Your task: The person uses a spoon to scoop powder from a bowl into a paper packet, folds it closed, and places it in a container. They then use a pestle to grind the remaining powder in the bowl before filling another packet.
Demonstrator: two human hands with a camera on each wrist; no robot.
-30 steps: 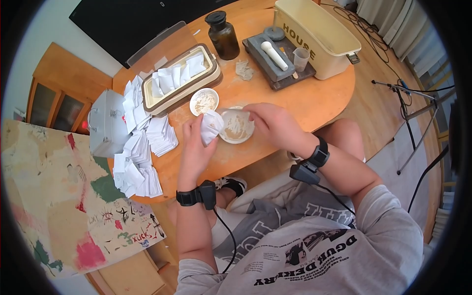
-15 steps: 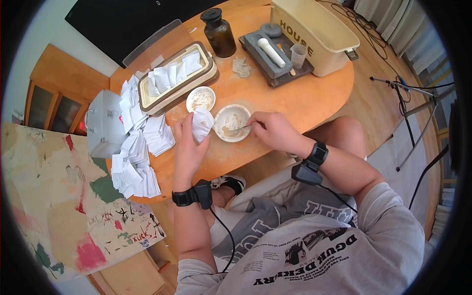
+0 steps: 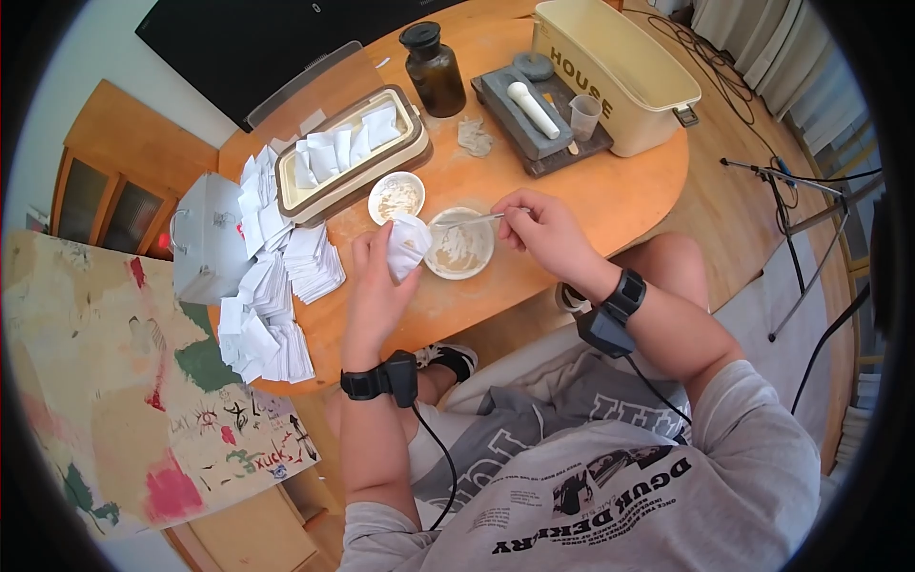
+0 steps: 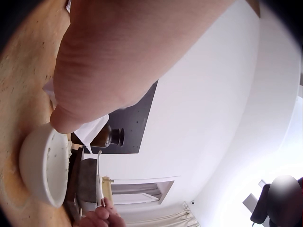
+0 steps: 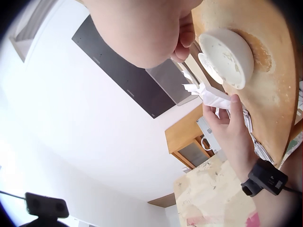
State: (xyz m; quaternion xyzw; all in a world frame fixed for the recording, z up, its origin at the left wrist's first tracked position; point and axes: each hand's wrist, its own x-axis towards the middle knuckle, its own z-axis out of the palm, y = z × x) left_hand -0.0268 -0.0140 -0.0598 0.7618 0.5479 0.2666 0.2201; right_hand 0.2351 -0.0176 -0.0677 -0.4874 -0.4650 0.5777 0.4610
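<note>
My left hand [image 3: 379,291] holds a small white paper packet [image 3: 408,250] by its sides, mouth upward, with a little tan powder showing inside. Between the fingers and thumb of my right hand [image 3: 545,236] is a slim metal spoon [image 3: 469,221], held nearly level above a white bowl [image 3: 459,275]. The spoon's tip points at the packet's mouth, close to it. Pale powder coats the inside of the bowl, which stands on the table just right of the packet. In the right wrist view, the packet [image 5: 215,98] is beside the bowl [image 5: 236,56]; the spoon is hidden there.
A smaller white dish [image 3: 396,196] with powder stands behind the bowl. Piles of white packets [image 3: 313,262] lie to the left, near a cream box [image 3: 348,176] holding more. Farther back are a dark jar [image 3: 434,76], a scale [image 3: 534,129] and a HOUSE bin [image 3: 629,91].
Half a second ago the spoon was dipped in the bowl; my right hand has since lifted it toward the packet. My left hand keeps its hold on the packet.
</note>
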